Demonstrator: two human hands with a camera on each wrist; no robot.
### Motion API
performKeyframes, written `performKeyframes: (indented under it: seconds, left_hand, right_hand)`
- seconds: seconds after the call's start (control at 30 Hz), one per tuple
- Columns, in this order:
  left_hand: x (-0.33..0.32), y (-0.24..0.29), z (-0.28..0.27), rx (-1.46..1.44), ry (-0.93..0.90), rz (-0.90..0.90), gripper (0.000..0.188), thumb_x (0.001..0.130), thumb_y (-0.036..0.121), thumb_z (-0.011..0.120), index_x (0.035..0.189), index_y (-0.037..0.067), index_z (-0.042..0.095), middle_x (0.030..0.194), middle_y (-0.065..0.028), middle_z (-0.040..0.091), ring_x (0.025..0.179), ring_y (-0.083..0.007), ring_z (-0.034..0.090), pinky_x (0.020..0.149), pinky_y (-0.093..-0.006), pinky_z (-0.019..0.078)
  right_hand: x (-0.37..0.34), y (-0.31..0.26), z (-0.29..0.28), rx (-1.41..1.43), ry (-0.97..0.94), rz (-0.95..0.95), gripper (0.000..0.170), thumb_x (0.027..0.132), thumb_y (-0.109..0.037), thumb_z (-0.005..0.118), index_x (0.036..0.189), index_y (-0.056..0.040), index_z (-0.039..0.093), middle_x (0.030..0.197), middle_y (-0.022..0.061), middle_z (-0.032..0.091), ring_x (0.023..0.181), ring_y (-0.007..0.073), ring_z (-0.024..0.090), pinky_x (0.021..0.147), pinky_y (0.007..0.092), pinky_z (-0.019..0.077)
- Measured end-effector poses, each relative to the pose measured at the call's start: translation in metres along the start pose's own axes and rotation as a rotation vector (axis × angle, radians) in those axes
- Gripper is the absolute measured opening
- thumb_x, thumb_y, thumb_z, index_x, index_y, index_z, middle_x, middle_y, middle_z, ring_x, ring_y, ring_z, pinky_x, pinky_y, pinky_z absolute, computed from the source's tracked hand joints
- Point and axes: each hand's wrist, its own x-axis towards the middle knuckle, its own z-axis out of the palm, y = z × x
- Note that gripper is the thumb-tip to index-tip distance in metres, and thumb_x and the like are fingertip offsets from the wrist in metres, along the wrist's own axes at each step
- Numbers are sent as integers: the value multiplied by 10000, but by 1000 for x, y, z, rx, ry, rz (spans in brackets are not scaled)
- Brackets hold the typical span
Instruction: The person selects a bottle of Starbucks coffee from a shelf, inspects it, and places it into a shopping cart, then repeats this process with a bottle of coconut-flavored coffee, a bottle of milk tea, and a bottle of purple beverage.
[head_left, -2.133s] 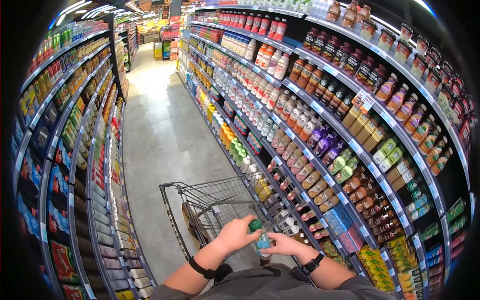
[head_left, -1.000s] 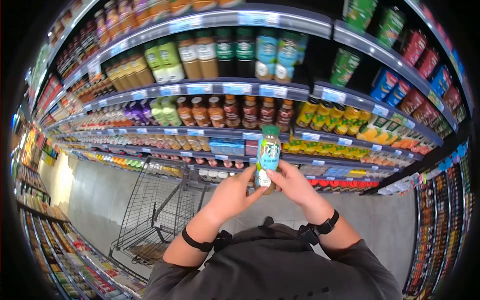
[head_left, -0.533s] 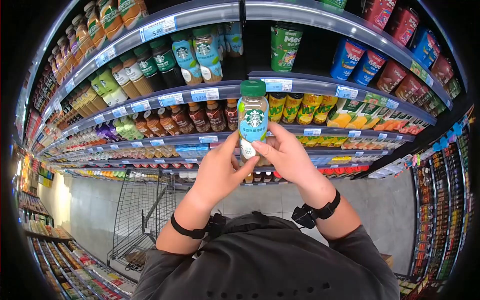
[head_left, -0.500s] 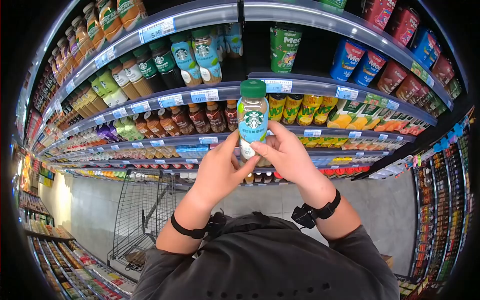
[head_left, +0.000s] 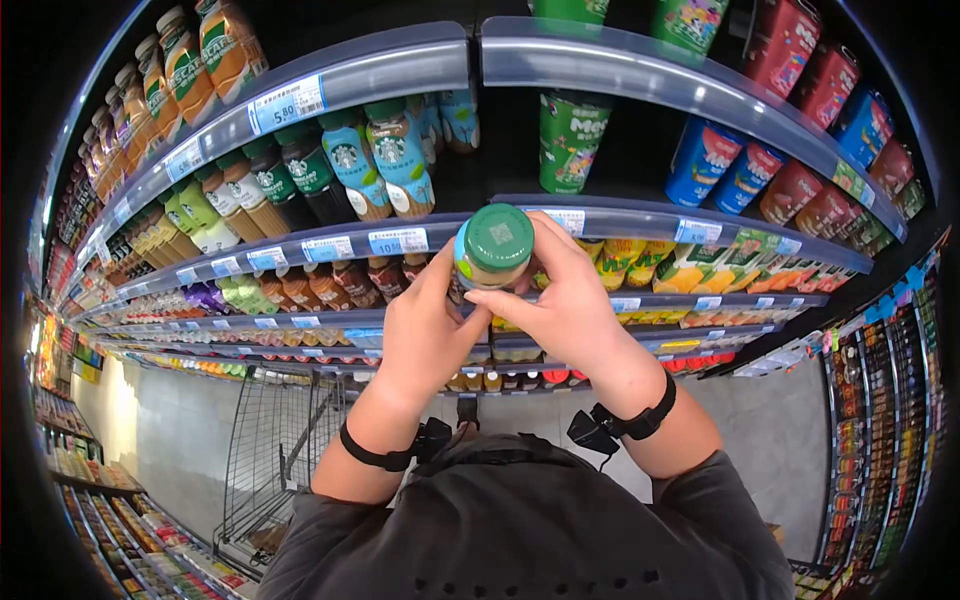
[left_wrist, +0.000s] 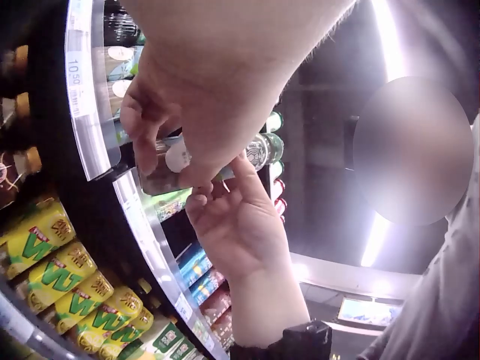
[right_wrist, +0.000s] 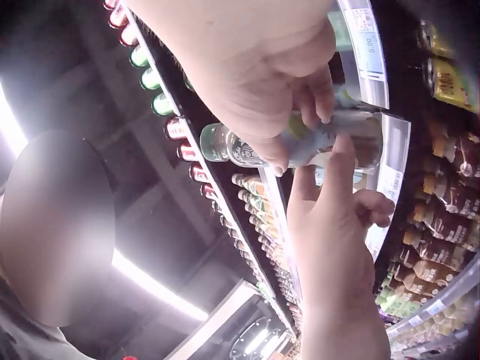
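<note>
A bottle with a green cap is tilted so its cap faces the head camera. My left hand grips its left side and my right hand its right side, thumbs close together below the cap. In the left wrist view, the left hand and the right hand both hold the bottle. The right wrist view has the bottle lying sideways across the picture between the right hand and the left hand. Matching blue-labelled bottles stand on the shelf behind.
Shelf edges run across in front, carrying green cups, blue cups and yellow packs. A wire shopping cart stands at the lower left. More stocked shelves are at the right.
The view has swung from the aisle to the shelf. Held by both hands throughout, the bottle has tipped from label-facing to cap-facing in the last half second, and sits slightly lower.
</note>
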Motion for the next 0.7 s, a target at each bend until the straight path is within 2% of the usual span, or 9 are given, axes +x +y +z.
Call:
performKeyframes:
  seconds: [0.07,0.1,0.13,0.23,0.3,0.4,0.47,0.6,0.7]
  left_hand:
    - [13,-8,-1,-37,31,44,745,755,40,819,1447,50,542,1073,-165,729,597,-189,684,584,-308,561]
    - [21,-9,-1,-28,71,115,759,768,-3,797,1472,68,523,1214,-176,698,614,-190,688,598,-296,573]
    - [29,-11,-2,-30,79,124,759,768,-3,797,1472,68,523,1214,-176,698,614,-190,688,598,-296,573]
    - [46,-13,-6,-37,116,191,780,800,-13,778,1515,74,481,1382,-195,623,644,-178,702,612,-291,586]
    - [53,-4,-15,-62,102,150,770,812,-7,776,1518,70,478,1385,-196,622,642,-173,699,610,-287,585]
    - [62,-10,-19,-104,79,106,753,839,4,773,1526,60,468,1394,-199,617,642,-168,698,597,-280,578]
    - [67,-12,-21,-83,76,147,753,840,-4,769,1526,45,463,1410,-207,608,642,-167,701,583,-285,572]
    - [74,-24,-19,-105,86,206,756,841,-15,764,1528,25,452,1443,-223,584,642,-166,703,570,-287,568]
    - [75,-26,-22,-90,68,203,746,842,-18,761,1521,5,453,1445,-230,586,624,-168,701,558,-285,564]
  right_hand:
    - [14,2,-1,-44,-12,-47,578,794,-109,842,1312,-12,605,1168,94,606,821,174,582,731,289,510]
    - [21,3,0,-61,9,-92,575,792,-95,839,1312,-19,605,1185,96,611,835,180,586,733,290,509]
    - [28,4,0,-79,28,-139,573,791,-82,835,1312,-26,604,1201,97,615,849,185,591,734,290,509]
    - [47,10,-1,-175,44,-203,593,777,-44,818,1324,-30,589,1246,125,615,990,251,650,809,330,546]
    - [58,17,0,-289,65,-258,610,763,-23,803,1330,-24,577,1268,144,606,1106,311,666,884,365,567]
    - [73,22,1,-191,35,-151,603,767,-19,801,1327,-16,575,1264,144,607,1098,304,665,870,354,569]
    - [81,30,1,-198,47,-186,590,777,-49,826,1314,-16,586,1241,143,617,1055,287,672,849,350,571]
    - [92,43,2,-241,89,-139,580,786,-151,877,1282,-13,612,1156,134,640,888,219,647,760,328,549]
    - [99,44,0,-164,19,16,557,792,-156,870,1265,0,621,1080,126,648,814,201,604,707,327,519]
